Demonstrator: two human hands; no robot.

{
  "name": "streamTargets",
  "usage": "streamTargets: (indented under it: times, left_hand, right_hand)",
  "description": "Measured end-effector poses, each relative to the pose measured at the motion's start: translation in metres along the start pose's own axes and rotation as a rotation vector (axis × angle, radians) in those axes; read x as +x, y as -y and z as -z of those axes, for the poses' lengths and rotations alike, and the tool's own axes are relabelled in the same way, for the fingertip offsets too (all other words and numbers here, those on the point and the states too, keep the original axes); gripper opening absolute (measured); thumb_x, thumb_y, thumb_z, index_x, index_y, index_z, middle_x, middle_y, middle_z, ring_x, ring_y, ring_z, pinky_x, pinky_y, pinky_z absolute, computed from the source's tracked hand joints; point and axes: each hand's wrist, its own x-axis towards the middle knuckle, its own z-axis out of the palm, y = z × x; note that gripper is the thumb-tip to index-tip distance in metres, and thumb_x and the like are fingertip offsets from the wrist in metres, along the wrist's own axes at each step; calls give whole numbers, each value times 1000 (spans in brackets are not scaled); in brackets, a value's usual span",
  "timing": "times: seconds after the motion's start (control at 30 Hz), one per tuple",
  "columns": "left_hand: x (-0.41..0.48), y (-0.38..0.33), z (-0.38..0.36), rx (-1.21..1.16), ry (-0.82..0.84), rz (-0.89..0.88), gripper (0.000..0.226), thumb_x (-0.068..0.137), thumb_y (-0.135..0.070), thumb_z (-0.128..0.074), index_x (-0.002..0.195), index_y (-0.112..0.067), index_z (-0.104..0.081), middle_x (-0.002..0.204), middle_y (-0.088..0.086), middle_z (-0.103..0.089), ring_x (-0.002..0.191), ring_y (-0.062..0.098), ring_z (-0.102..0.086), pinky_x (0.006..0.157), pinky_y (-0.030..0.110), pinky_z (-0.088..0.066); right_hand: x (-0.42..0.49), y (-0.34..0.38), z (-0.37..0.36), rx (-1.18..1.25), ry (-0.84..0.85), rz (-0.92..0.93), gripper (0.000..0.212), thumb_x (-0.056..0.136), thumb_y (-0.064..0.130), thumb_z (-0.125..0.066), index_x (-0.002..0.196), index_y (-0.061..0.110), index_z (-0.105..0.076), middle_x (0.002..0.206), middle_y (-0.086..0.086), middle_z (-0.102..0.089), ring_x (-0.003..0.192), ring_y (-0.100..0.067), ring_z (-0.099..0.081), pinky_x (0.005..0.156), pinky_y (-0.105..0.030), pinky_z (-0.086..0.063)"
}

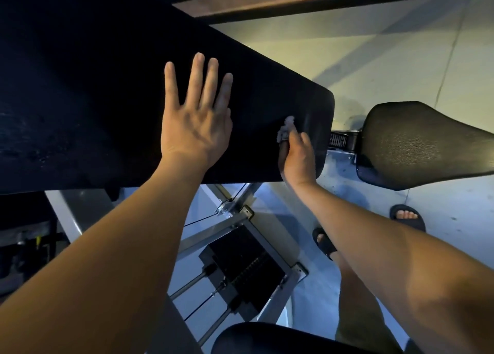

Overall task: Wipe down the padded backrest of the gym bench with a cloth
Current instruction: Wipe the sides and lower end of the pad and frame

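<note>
Right of centre, the right hand (296, 153) pinches a small pale cloth (285, 129) (soft, light, best kept bunched) against the lower end of the backrest (93, 100). The left hand (196, 118) lies flat mid-frame, fingers spread, bracing the backrest, which fills the upper left and is probably firm and slightly slick.

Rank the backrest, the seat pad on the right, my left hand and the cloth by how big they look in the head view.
1. backrest, by far the largest
2. seat pad, cut off at the frame edge
3. left hand, flat on the backrest
4. cloth, mostly bunched in the right hand
</note>
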Motion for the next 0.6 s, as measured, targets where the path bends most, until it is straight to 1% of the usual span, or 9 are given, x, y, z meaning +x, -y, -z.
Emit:
streamTargets:
  times: [0.03,0.07,0.13,0.27,0.33,0.4,0.47,0.53,0.6]
  left_hand:
    - [0,0,0,-4,0,-2,66,105,-48,-12,164,-21,-4,172,10,0,158,32,7,123,64,0]
    - [0,0,0,-7,-1,-1,66,105,-48,-12,164,-20,-4,172,11,0,158,33,7,123,65,0]
    - [0,-1,-1,2,3,-2,66,105,-48,-13,164,-20,-4,172,11,0,158,33,8,123,65,0]
    - [1,-3,-3,-4,-26,-4,65,105,-46,-19,164,-18,-12,171,12,-5,158,34,4,122,67,-2]
    - [0,-3,-3,-12,-42,2,64,106,-45,-22,164,-18,-14,171,12,-8,158,34,2,122,67,-3]
    - [-1,-3,-5,-11,-55,4,63,106,-44,-22,164,-18,-14,171,12,-9,158,34,1,122,67,-3]
    - [0,-3,-6,-23,-70,-1,63,107,-44,-22,163,-18,-16,171,12,-10,158,35,0,122,67,-3]
    - [1,-3,-7,-21,-59,-6,63,107,-44,-19,164,-18,-14,171,12,-9,158,35,1,122,68,-1]
    - [2,-4,-8,-11,-45,-1,63,106,-45,-16,164,-19,-12,171,11,-8,158,35,3,122,69,-1]
  right_hand:
    - [8,3,-1,17,-13,-162,28,107,27,-39,112,13,-63,94,-5,-57,94,-25,-58,79,-18,-37]
    - [16,4,-4,81,-26,-283,27,107,21,-39,115,7,-62,102,-10,-61,101,-29,-60,80,-18,-35]
    - [19,10,-7,84,-38,-320,27,104,11,-41,118,1,-61,111,-18,-62,103,-30,-61,82,-24,-36]
    - [-30,27,-11,37,113,85,10,100,3,-51,97,3,-61,92,-13,-59,78,-22,-59,70,-33,-44]
    - [-41,21,-3,-68,244,195,16,105,21,-46,96,15,-58,88,5,-56,76,-10,-55,77,-32,-46]
    - [-31,3,5,-177,359,245,31,107,43,-35,108,20,-56,88,14,-51,86,-10,-55,89,-33,-45]
    - [-16,-19,11,-237,370,182,37,106,41,-35,117,14,-57,96,6,-54,101,-23,-56,93,-37,-45]
    - [-8,-45,10,-231,329,39,29,104,17,-40,123,2,-56,112,-13,-54,108,-34,-53,90,-39,-42]
    - [-3,-65,9,-268,239,-13,31,100,4,-46,128,-5,-55,114,-25,-54,103,-40,-55,81,-36,-40]
